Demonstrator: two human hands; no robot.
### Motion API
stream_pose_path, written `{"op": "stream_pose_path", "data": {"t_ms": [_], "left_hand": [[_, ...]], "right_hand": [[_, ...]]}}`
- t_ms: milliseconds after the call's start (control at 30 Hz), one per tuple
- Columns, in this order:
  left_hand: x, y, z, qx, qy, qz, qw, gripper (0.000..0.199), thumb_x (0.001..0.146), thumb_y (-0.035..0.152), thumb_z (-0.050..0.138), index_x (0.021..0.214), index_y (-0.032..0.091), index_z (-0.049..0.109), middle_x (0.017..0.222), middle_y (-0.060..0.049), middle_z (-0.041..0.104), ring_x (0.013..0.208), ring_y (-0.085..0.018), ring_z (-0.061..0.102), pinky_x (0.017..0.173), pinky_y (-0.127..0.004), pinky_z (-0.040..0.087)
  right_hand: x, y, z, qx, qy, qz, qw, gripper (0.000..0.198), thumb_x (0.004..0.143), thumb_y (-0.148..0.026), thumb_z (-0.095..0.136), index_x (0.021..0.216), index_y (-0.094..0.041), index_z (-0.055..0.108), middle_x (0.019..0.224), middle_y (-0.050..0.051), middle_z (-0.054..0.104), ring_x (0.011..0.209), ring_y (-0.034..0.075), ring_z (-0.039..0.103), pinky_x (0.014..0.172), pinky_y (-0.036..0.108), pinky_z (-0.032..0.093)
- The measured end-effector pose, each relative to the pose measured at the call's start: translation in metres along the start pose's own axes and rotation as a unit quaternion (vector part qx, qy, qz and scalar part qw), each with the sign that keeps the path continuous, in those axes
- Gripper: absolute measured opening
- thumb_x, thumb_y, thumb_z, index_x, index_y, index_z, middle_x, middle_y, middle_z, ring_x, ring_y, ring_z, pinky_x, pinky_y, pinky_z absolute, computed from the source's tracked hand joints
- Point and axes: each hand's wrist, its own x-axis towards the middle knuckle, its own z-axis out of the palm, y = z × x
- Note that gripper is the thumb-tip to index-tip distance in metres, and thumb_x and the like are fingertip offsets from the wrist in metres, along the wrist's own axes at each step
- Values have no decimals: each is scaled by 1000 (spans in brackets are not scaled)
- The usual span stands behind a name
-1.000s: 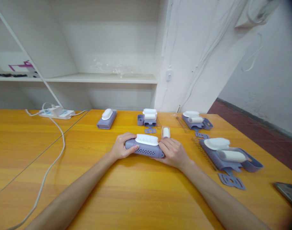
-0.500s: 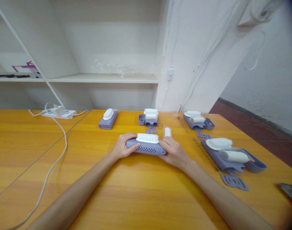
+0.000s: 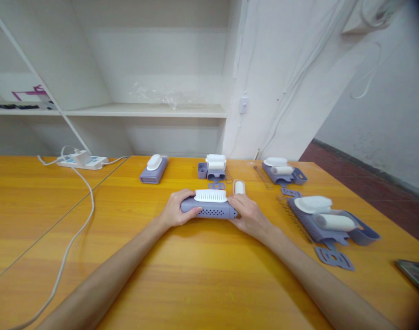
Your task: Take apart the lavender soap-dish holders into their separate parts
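Note:
Over the middle of the table, a purple case (image 3: 214, 211) with rows of small holes along its side is held level between both hands. A white brush (image 3: 210, 195) sits on top of it, bristles showing. My left hand (image 3: 177, 209) is closed on the case's left end, thumb along the front face. The right end is gripped by my right hand (image 3: 249, 212), fingers on top near the brush and thumb below. Just behind my right hand lies a white roller in a clear cover (image 3: 240, 187). The case's underside is hidden.
A finished-looking purple case with a white brush (image 3: 154, 167) lies at the back left. Similar parts sit in sets: a back-middle roller (image 3: 216, 165), a back-right case (image 3: 277, 172) and a nearer right case (image 3: 319, 224). A power strip (image 3: 82, 160) with a cable (image 3: 75, 233) lies left; a phone-like object (image 3: 414, 275) right.
The case has tilted slightly, so its perforated front face looks narrower. Both hands keep their hold on its ends. The camera view has shifted a little.

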Motion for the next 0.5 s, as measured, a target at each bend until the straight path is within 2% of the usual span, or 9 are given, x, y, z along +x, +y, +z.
{"op": "stream_pose_path", "data": {"t_ms": [100,200,333,433,500], "left_hand": [[3,3,0,-9,-7,2,1000,36,76,40,64,102,17,58,95,-7,64,86,-21,61,78,-34,48],[4,4,0,-24,-7,-3,1000,35,78,39,62,106,18,57,101,-8,63,93,-22,61,83,-35,48],[4,4,1,-31,40,-8,999,32,81,35,59,106,17,57,103,-9,63,95,-22,60,85,-35,47],[4,7,2,-28,74,-5,997,32,81,34,60,107,17,56,104,-9,62,98,-23,58,86,-36,47],[4,10,4,-23,73,0,997,34,80,34,60,109,17,55,107,-10,60,101,-23,57,89,-37,45]], "right_hand": [[-5,2,0,-39,1,-20,999,17,81,-14,53,98,-16,54,92,12,60,88,25,55,76,38,47],[-6,0,0,-54,5,-5,999,18,79,-21,58,96,-16,56,91,12,60,86,26,55,75,40,47],[-3,-12,3,65,63,106,990,45,77,-34,66,115,-18,49,114,13,54,105,27,52,90,42,45],[1,-21,10,172,97,219,955,59,79,-40,65,127,-20,39,124,12,49,110,25,51,92,41,46],[3,-24,16,209,106,277,932,69,78,-42,65,134,-21,32,127,13,48,112,25,51,93,42,46]]}}
